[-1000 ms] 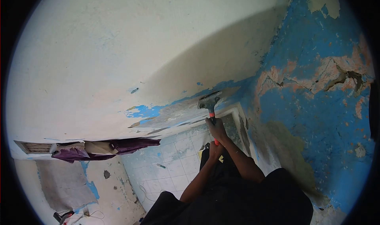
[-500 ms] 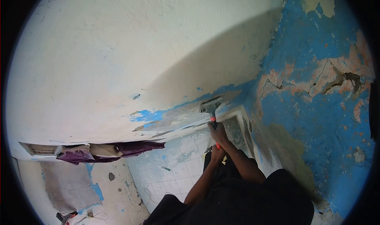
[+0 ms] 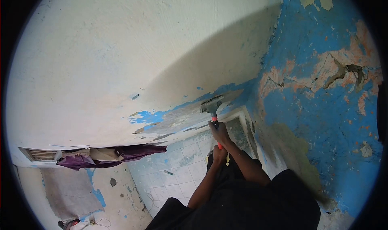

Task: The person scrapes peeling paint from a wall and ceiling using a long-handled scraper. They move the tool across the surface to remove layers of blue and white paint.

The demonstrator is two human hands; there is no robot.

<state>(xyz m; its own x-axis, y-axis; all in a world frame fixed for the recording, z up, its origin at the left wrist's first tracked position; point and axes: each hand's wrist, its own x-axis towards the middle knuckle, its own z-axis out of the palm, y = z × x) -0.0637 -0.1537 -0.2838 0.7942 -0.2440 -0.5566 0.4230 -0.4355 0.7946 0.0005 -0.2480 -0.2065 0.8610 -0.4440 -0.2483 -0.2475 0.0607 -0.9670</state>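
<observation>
A long-handled scraper (image 3: 210, 107) with a wide grey metal head and a red-and-black handle rests its blade against the pale wall, where blue paint and grey patches show. My right hand (image 3: 220, 133) is wrapped round the upper handle, just below the head. Lower down, my left hand (image 3: 219, 154) grips the handle's red end, close to my body. Both hands are closed on the tool.
To the right stands a cracked blue wall (image 3: 295, 116). A white door or window frame (image 3: 247, 118) lies beyond my hands. Tiled floor (image 3: 178, 169) stretches below. Purple cloth (image 3: 141, 150) hangs beside a vent (image 3: 40, 153) at left. A red-and-black tool (image 3: 69, 224) lies lower left.
The view has shifted slightly, so walls and hands appear a little further left and up. The scraper stays at nearly the same wall spot, with both hands still on its handle.
</observation>
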